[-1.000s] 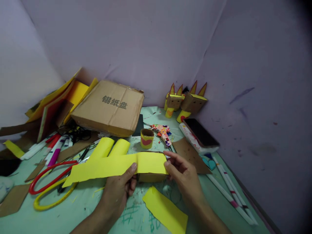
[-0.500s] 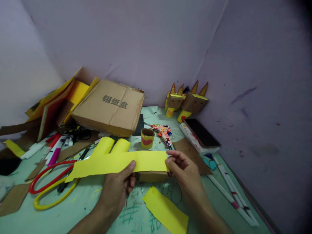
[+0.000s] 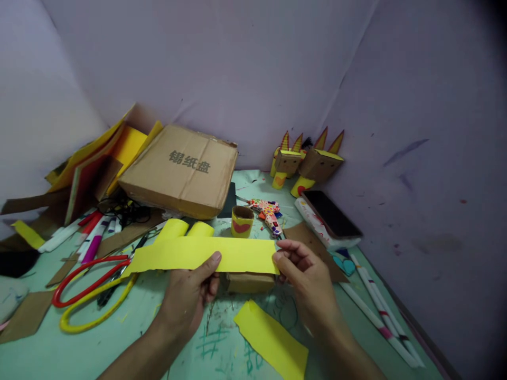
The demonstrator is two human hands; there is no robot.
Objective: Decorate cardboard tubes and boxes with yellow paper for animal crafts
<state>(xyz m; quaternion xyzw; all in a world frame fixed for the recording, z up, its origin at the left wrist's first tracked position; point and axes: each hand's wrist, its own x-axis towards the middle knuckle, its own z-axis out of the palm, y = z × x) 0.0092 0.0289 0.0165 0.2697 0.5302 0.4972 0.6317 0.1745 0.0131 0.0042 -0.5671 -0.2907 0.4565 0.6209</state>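
A long yellow paper strip (image 3: pixel 178 256) stretches between my hands, lying over a small cardboard box (image 3: pixel 250 283) whose front side shows below it. My left hand (image 3: pixel 194 293) grips the strip near its middle, thumb on top and fingers curled underneath. At the strip's right end, my right hand (image 3: pixel 303 272) pinches the edge between thumb and fingers. Whether my fingers also touch the box is hidden. A second yellow paper piece (image 3: pixel 273 340) lies on the table in front of the box. Just behind the strip stands a short yellow ring (image 3: pixel 242 221) with a red heart.
Red-and-yellow-handled scissors (image 3: pixel 93 285) and two yellow rolls (image 3: pixel 173 228) lie left. Behind are a large carton (image 3: pixel 180 174) and a patterned glue gun (image 3: pixel 267 211). Cardboard figures (image 3: pixel 320 163) stand at the back right, near a phone (image 3: pixel 331 214) and white markers (image 3: pixel 380 311).
The strip has straightened and lifted a little, its loose left end swinging right and up. More of the box's front shows below it. Both hands keep hold; the view has shifted slightly.
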